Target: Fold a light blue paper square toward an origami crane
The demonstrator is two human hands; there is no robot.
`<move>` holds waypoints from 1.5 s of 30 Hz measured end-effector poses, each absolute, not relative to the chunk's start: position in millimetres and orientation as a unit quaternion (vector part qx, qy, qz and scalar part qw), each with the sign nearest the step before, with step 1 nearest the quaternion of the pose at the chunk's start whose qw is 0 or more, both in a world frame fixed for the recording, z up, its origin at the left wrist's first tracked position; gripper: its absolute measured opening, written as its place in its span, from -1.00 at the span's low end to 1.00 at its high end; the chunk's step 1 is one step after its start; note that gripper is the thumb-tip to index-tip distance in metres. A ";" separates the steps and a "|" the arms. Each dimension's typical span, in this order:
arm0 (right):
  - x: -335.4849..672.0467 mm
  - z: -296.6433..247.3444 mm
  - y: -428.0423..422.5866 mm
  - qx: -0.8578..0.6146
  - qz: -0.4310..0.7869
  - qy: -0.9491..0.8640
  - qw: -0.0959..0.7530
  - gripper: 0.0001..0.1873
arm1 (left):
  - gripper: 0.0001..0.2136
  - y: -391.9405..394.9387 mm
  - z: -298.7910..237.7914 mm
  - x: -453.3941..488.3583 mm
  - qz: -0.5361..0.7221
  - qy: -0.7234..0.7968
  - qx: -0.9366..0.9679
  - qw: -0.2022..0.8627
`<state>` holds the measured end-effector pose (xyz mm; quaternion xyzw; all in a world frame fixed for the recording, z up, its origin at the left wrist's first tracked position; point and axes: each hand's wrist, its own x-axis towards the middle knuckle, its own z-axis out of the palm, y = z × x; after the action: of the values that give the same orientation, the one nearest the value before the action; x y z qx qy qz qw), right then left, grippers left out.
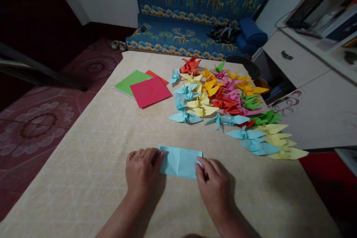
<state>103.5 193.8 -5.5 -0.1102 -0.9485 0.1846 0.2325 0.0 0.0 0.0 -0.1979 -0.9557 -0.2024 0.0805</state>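
Observation:
A light blue sheet of origami paper (180,163), folded into a rectangle with a crease near its middle, lies on the table in front of me. My left hand (142,167) has its fingers curled and pinches the left edge of the paper. At the opposite edge, my right hand (213,178) grips the paper between thumb and fingers. Beyond the hands stand many folded paper cranes, among them a light blue crane (186,117), a pale yellow crane (203,111) and a red crane (191,66).
A pink-red paper stack (150,92) overlaps green paper (132,82) at the table's far left. The patterned cloth (83,163) covers the table. A blue sofa (181,33) stands behind it, and a white cabinet (320,100) is at the right.

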 end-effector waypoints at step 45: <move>99.7 -1.7 192.6 -0.124 0.151 -0.957 0.215 -0.83 | -0.80 9.3 3.6 -1.7 -0.178 -0.967 -0.158 0.088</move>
<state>99.7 192.6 -1.7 -0.1240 -0.9568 0.1509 0.2154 -1.7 9.3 3.6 -0.1584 -0.9673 -0.1776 0.0876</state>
